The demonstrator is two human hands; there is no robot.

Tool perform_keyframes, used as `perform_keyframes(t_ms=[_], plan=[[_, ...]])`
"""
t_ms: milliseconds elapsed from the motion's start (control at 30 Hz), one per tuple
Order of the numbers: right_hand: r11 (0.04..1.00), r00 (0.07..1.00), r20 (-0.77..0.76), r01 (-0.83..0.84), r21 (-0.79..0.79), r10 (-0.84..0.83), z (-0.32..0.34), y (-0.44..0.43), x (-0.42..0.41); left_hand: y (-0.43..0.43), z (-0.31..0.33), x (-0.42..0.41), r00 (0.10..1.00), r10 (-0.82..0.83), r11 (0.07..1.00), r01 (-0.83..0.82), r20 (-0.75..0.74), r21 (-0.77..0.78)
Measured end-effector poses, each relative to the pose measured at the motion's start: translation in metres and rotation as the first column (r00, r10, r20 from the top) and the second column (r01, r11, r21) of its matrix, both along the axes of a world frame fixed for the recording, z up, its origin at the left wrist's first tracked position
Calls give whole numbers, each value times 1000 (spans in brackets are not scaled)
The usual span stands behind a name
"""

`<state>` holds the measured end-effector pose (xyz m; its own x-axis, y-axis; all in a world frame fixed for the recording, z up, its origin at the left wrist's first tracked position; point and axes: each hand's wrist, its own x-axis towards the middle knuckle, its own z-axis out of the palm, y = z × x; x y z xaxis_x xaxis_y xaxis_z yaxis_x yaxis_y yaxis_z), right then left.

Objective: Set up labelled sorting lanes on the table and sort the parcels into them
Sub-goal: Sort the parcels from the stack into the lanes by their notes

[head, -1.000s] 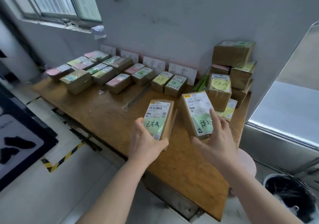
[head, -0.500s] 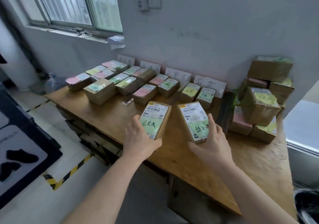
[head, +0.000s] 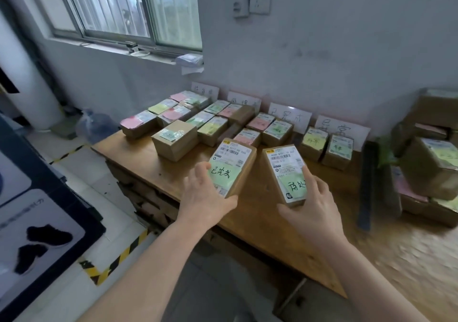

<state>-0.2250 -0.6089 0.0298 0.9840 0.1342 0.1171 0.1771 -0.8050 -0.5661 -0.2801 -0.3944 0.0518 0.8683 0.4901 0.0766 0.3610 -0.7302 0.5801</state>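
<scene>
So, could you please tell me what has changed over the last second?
The left hand and right hand carried the left parcel and right parcel away from the unsorted pile, toward the sorted rows. Neither let go; rows and pile lie unchanged.

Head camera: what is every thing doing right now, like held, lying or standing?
Left parcel, lifted, label facing up.
Right parcel, lifted, label facing up.
Left hand, grips the left parcel.
Right hand, grips the right parcel.
Sorted parcels, lying in rows on the table.
Label cards, standing against the wall.

Parcel-sorting room: labelled parcels (head: 215, 126), hazard-taped floor (head: 111, 264)
</scene>
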Motion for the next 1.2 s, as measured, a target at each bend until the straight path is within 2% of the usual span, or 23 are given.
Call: perform_keyframes(t_ms=[300,500,700,933,1000,1100,1133,1200], plan=[[996,999,-5,41,-77,-42,-2,54,65,63,7,80,999,-40,999,41,-35,16],[979,980,-70,181,-97,-188,2,86,113,100,24,140,986,-115,993,118,-124,22],[945,949,2,314,-94,-316,15,84,136,97,7,181,949,-225,972,234,-220,13],[901,904,22,428,-73,-428,12,70,138,45,-30,237,778,-428,850,520,-461,89],[889,891,7,454,-62,-454,10,71,131,33,-42,247,775,-446,829,546,-448,118],[877,879,5,476,-62,-477,11,69,125,22,-58,257,831,-446,809,533,-332,248],[873,876,9,481,-73,-482,11,68,124,19,-63,259,816,-467,782,561,-342,272],[865,869,14,495,-82,-495,9,64,122,17,-73,258,727,-517,681,669,-452,296]])
